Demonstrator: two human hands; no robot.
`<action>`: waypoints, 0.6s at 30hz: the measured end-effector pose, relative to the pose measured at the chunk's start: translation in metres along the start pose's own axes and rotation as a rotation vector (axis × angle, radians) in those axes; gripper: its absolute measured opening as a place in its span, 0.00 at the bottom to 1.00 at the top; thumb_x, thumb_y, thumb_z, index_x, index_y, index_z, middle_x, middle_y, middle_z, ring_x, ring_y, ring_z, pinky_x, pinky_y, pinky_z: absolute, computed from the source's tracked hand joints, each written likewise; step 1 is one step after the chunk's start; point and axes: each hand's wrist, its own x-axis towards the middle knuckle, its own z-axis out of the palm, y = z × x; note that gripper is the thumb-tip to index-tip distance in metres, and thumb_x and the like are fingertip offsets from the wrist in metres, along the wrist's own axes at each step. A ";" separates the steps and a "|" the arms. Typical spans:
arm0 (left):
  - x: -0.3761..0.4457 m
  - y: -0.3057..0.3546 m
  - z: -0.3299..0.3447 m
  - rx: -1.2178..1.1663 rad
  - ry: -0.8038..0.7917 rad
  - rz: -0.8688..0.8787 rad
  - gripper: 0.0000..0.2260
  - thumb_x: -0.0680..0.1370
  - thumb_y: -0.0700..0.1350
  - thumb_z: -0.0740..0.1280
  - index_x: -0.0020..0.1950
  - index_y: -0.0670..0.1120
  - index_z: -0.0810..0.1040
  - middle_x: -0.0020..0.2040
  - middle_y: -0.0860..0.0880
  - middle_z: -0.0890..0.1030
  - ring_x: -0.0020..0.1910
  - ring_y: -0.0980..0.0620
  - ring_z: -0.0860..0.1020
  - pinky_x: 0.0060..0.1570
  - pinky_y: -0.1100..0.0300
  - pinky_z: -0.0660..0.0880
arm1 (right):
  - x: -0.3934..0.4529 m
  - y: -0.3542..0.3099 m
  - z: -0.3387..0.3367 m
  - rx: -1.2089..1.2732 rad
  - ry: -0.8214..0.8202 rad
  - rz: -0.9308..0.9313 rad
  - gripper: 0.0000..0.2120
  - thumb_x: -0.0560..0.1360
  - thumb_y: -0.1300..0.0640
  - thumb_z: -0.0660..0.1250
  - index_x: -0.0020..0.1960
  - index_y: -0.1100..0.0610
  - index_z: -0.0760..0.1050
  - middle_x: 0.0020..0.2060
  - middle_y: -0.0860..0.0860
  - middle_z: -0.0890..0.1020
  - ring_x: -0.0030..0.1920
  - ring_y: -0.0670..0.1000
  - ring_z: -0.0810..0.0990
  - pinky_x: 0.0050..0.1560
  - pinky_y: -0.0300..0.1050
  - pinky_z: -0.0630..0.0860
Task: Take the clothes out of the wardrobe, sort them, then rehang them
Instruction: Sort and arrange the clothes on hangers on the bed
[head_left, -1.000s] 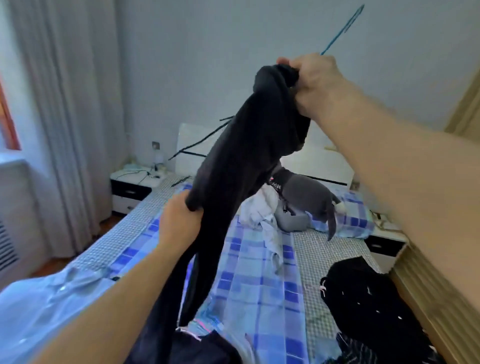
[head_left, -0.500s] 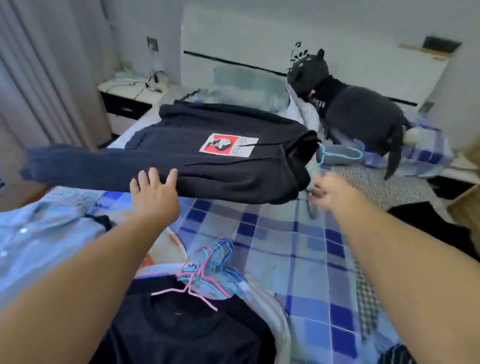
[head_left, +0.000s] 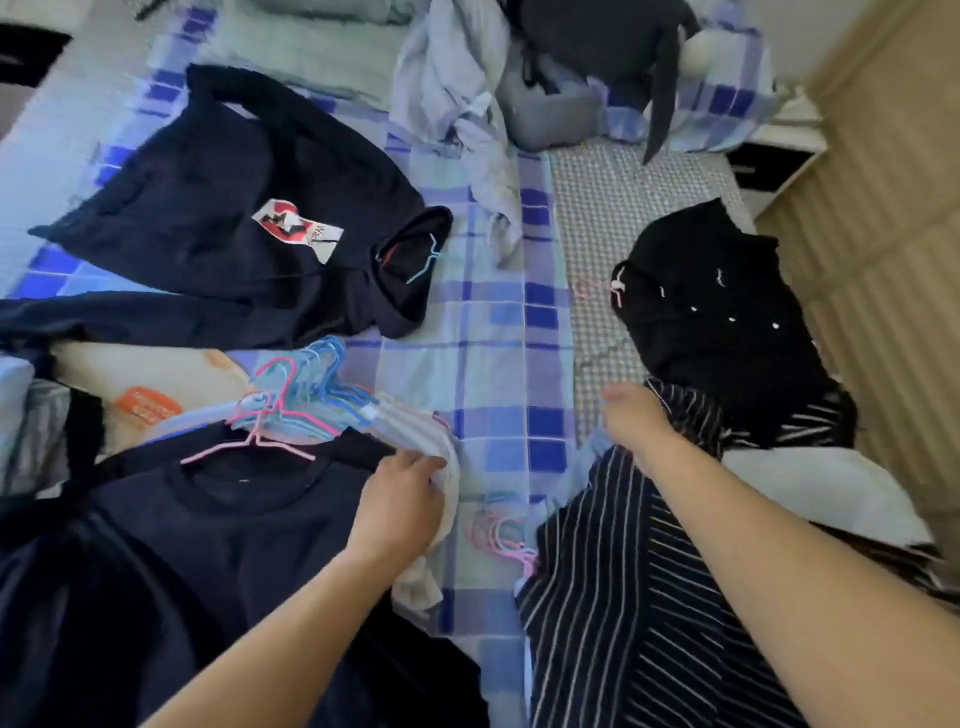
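Sorted clothes lie across the bed. The dark hoodie (head_left: 208, 218) with a red and white patch is spread at the upper left, a blue hanger (head_left: 427, 259) in its neck. My left hand (head_left: 402, 501) curls its fingers round the edge of a white garment (head_left: 441, 457), beside a dark T-shirt (head_left: 208, 545) on a pink hanger. My right hand (head_left: 636, 423) grips the top of a dark striped garment (head_left: 623, 597). Beyond it lies a black buttoned shirt (head_left: 722, 312).
A heap of blue and pink hangers (head_left: 298, 395) lies above the T-shirt, and a few loose hangers (head_left: 501, 535) lie between my arms. A dark plush toy (head_left: 597, 36) and crumpled pale cloth (head_left: 457, 104) sit near the bed's head. A wooden panel (head_left: 883, 218) borders the checked sheet (head_left: 498, 338) on the right.
The hoodie went from held up in both hands to lying flat on the bed. Both hands let it go and came down to the near piles; my view tilted downward.
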 end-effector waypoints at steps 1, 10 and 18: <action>-0.010 0.020 0.005 -0.073 -0.071 -0.049 0.15 0.76 0.41 0.62 0.58 0.48 0.84 0.54 0.45 0.83 0.55 0.40 0.80 0.55 0.51 0.76 | -0.029 0.014 -0.015 0.116 0.012 -0.002 0.14 0.79 0.66 0.60 0.62 0.67 0.76 0.48 0.56 0.77 0.49 0.55 0.77 0.56 0.54 0.76; -0.207 0.095 0.168 -0.668 -0.462 -0.717 0.13 0.72 0.49 0.65 0.54 0.48 0.81 0.42 0.49 0.84 0.38 0.48 0.82 0.42 0.52 0.79 | -0.225 0.286 -0.011 0.269 -0.300 0.298 0.18 0.81 0.65 0.59 0.65 0.46 0.72 0.63 0.49 0.77 0.57 0.48 0.79 0.63 0.51 0.77; -0.225 0.115 0.209 -0.286 -0.220 -0.773 0.11 0.78 0.38 0.64 0.59 0.42 0.80 0.52 0.42 0.84 0.53 0.39 0.81 0.55 0.53 0.76 | -0.273 0.406 -0.031 0.227 -0.513 0.374 0.23 0.81 0.61 0.62 0.74 0.47 0.65 0.70 0.48 0.69 0.62 0.50 0.75 0.66 0.52 0.74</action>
